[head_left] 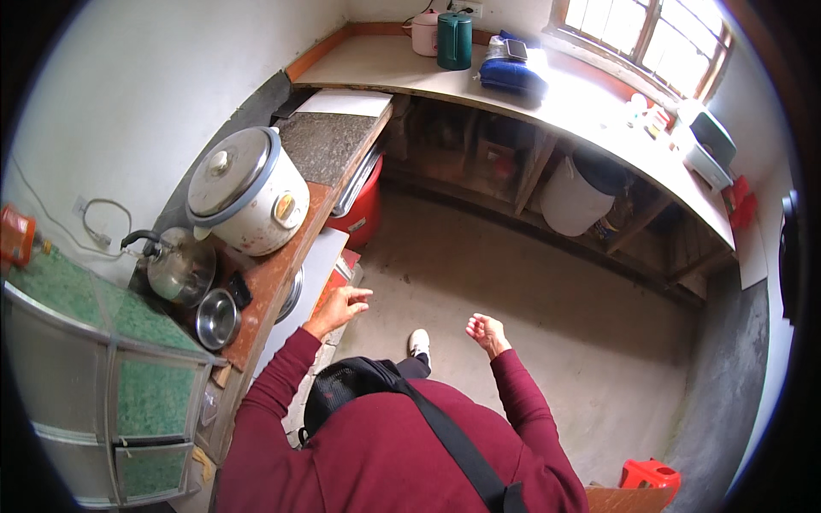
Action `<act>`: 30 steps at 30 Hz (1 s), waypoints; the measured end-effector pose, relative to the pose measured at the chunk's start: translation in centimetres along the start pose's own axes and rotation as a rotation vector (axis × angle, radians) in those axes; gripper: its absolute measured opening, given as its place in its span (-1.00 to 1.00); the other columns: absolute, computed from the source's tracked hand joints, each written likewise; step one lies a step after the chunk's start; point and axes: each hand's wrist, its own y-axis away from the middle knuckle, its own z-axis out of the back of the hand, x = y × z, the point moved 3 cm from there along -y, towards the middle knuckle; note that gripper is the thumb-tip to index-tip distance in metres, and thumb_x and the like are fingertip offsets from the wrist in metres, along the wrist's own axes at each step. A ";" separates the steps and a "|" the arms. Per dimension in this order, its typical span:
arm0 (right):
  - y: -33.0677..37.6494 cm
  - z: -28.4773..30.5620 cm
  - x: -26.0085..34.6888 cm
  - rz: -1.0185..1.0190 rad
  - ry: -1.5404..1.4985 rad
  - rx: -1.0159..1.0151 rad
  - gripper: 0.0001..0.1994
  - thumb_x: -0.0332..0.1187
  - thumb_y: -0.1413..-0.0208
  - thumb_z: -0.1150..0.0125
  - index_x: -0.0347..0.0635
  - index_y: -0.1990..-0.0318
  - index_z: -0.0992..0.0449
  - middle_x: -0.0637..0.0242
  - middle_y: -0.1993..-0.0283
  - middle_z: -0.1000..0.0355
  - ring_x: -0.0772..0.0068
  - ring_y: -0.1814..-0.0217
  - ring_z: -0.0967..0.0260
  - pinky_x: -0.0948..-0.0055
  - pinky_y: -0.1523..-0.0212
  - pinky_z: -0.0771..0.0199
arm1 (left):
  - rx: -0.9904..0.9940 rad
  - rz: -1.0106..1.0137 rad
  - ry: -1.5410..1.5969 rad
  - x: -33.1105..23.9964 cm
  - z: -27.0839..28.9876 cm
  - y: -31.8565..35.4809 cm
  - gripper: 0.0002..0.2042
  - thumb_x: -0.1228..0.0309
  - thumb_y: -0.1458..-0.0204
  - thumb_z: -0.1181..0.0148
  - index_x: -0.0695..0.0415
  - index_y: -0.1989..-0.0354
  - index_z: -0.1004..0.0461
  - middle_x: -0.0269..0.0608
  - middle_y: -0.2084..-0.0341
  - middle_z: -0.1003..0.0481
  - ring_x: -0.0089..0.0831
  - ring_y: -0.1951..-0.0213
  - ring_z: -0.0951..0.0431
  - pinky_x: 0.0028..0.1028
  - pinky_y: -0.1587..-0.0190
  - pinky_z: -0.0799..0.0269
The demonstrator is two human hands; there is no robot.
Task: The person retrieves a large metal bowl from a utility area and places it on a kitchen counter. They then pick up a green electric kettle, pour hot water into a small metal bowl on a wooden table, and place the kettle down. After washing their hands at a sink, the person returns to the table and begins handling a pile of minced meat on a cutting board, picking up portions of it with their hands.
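My left hand (340, 311) hangs in the air beside the low wooden counter (295, 267), with fingers stretched forward and nothing in it. My right hand (487, 334) is held over the concrete floor (539, 282), its fingers loosely bent and no object visible in them. Neither hand appears to touch anything. On the counter to my left stand a large white rice cooker (265, 209) with its lid on, a metal kettle (184, 272) with a black handle, and a steel bowl (219, 320).
A long worktop (385, 64) runs along the far wall, bearing a green jug (454, 43), a pink pot (424, 36) and folded blue cloth (511, 79). Beneath it stands a white bucket (573, 201). A red bucket (368, 209) is far left, a red stool (652, 475) near right.
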 end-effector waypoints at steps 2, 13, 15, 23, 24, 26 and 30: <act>-1.8 -2.2 4.1 0.052 0.011 0.003 -0.90 -0.41 -0.01 -0.04 -0.26 0.37 -0.40 0.27 0.48 -0.39 0.39 0.47 -0.37 0.34 0.41 -0.49 | 0.012 -0.044 -0.096 -1.7 2.1 -4.9 -0.70 0.54 0.21 -0.24 0.15 0.20 -0.50 -0.28 0.53 -0.44 -0.58 0.45 -0.44 -0.56 0.37 -0.38; -11.4 -12.7 17.4 -0.021 0.029 0.052 -0.87 -0.40 -0.01 -0.03 -0.26 0.34 -0.43 0.27 0.50 -0.39 0.38 0.48 -0.36 0.33 0.38 -0.48 | 0.028 0.085 0.134 -3.1 6.0 -23.1 -0.79 0.48 0.06 -0.13 0.19 0.22 -0.50 -0.23 0.51 -0.51 -0.57 0.49 -0.50 -0.57 0.42 -0.39; -13.0 -15.2 20.8 -0.006 0.055 0.072 -0.87 -0.40 -0.03 -0.01 -0.28 0.34 -0.42 0.26 0.50 -0.38 0.37 0.50 -0.35 0.35 0.40 -0.47 | 0.017 0.075 0.114 -3.6 6.3 -26.1 -0.78 0.46 0.03 -0.10 0.21 0.19 -0.49 -0.22 0.46 -0.52 -0.56 0.46 -0.51 -0.58 0.39 -0.41; -21.4 -25.6 35.8 0.008 0.187 0.313 -0.84 -0.38 -0.04 -0.02 -0.27 0.32 -0.44 0.30 0.45 -0.40 0.43 0.45 -0.36 0.42 0.37 -0.45 | -0.132 0.041 0.104 -5.9 8.1 -39.6 -0.75 0.47 0.01 -0.08 0.22 0.12 -0.44 -0.19 0.44 -0.49 -0.56 0.41 -0.50 -0.58 0.31 -0.40; -22.1 -26.8 37.5 0.005 0.201 0.331 -0.85 -0.38 -0.04 -0.02 -0.27 0.32 -0.44 0.31 0.45 -0.40 0.45 0.45 -0.35 0.42 0.37 -0.45 | -0.155 0.042 0.126 -6.2 8.0 -41.2 -0.75 0.47 0.01 -0.08 0.21 0.12 -0.44 -0.19 0.43 -0.49 -0.56 0.41 -0.50 -0.58 0.31 -0.40; -23.0 -28.8 40.3 -0.006 0.253 0.377 -0.85 -0.38 -0.05 0.00 -0.25 0.30 -0.43 0.33 0.45 -0.40 0.48 0.45 -0.35 0.43 0.37 -0.45 | -0.195 0.046 0.175 -6.6 7.6 -44.0 -0.75 0.48 0.00 -0.07 0.21 0.12 -0.44 -0.19 0.43 -0.49 -0.55 0.40 -0.50 -0.59 0.32 -0.40; -24.4 -32.1 44.9 -0.013 0.298 0.443 -0.84 -0.38 -0.07 0.02 -0.24 0.26 -0.43 0.34 0.45 -0.40 0.49 0.44 -0.35 0.44 0.35 -0.45 | -0.158 0.067 0.092 -8.1 7.5 -49.6 -0.76 0.51 -0.01 -0.06 0.23 0.12 -0.44 -0.23 0.43 -0.47 -0.56 0.38 -0.49 -0.59 0.28 -0.41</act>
